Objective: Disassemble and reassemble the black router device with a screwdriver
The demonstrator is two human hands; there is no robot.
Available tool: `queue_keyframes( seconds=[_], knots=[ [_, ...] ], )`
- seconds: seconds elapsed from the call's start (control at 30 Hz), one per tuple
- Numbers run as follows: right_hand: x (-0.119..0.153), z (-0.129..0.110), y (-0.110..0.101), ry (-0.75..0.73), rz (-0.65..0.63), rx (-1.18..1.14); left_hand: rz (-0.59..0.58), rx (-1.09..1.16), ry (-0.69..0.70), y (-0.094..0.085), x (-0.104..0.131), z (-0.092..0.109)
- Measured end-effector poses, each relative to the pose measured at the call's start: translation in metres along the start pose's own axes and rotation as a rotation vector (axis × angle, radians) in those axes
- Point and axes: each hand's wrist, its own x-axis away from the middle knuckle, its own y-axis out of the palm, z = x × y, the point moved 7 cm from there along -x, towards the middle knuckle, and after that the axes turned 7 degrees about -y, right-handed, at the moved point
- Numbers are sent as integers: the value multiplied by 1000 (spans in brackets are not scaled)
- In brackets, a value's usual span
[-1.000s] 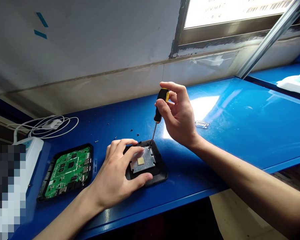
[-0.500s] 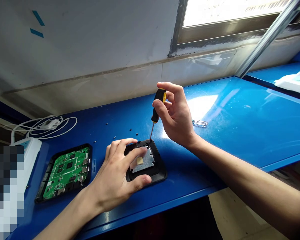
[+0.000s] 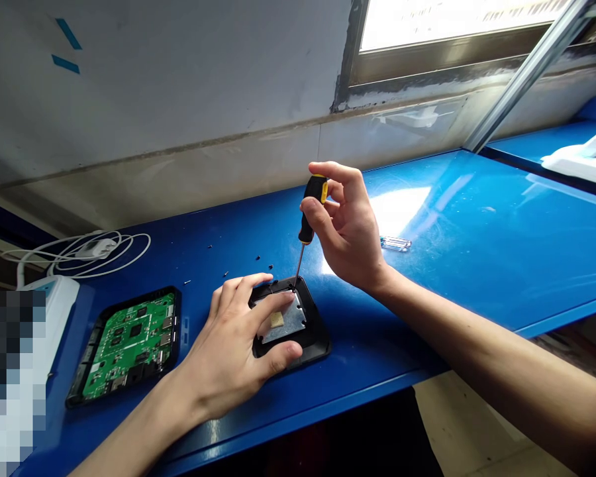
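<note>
The screwdriver (image 3: 306,228) stands tilted over the black cover (image 3: 318,341), its shaft reaching down to the far edge of the metal plate (image 3: 293,322) inside. Its tip is hard to make out beside the left index fingertip, so whether it sits in a screw I cannot tell. The right hand (image 3: 347,225) grips the black-and-yellow handle between thumb and fingers, hiding part of it. The left hand (image 3: 233,338) rests spread on the cover, thumb and index wide apart, concealing the cover's left side and part of the plate; one tan pad (image 3: 277,320) shows on the metal.

To the left lies one black case (image 3: 177,311) holding one green circuit board (image 3: 124,344). Five small dark or metallic bits, probably screws (image 3: 258,258), lie scattered on the blue table (image 3: 477,265) beyond the left hand. One clear object (image 3: 396,244), partly behind the right hand, is unclear. One coiled white cable (image 3: 129,255) lies far left; pixel blocks mask part of one white device (image 3: 62,305), and the top edge cuts off the window (image 3: 451,26).
</note>
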Motion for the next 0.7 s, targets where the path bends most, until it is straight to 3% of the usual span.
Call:
queue_keyframes(
  seconds=[0.7],
  knots=[
    [1,6,-3,-9,41,-24,-2,22,-45,0,-1,-1]
  ],
)
